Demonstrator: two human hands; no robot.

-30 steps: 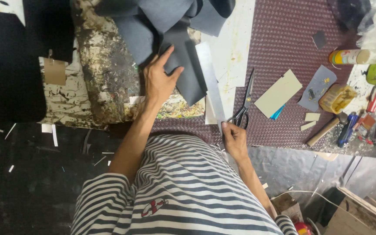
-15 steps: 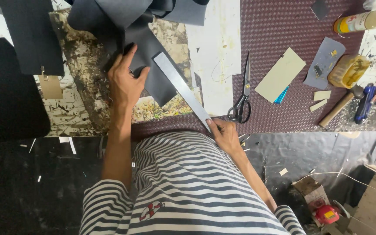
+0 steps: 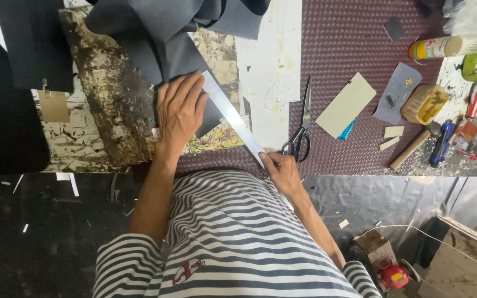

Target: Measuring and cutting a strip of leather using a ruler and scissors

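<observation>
As the metal ruler swings from beside the scissors onto the grey sheet, now lies diagonally across it on the desk; left hand pressed flat, fingers spread, pinning both; right hand pinching the ruler's near end, lined up for marking or cutting.

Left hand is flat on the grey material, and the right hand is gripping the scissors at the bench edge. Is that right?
Not quite. In the head view the right hand grips the near end of the metal ruler, not the scissors, which lie untouched on the mat beside it. The left hand does press flat on the grey material.
</observation>
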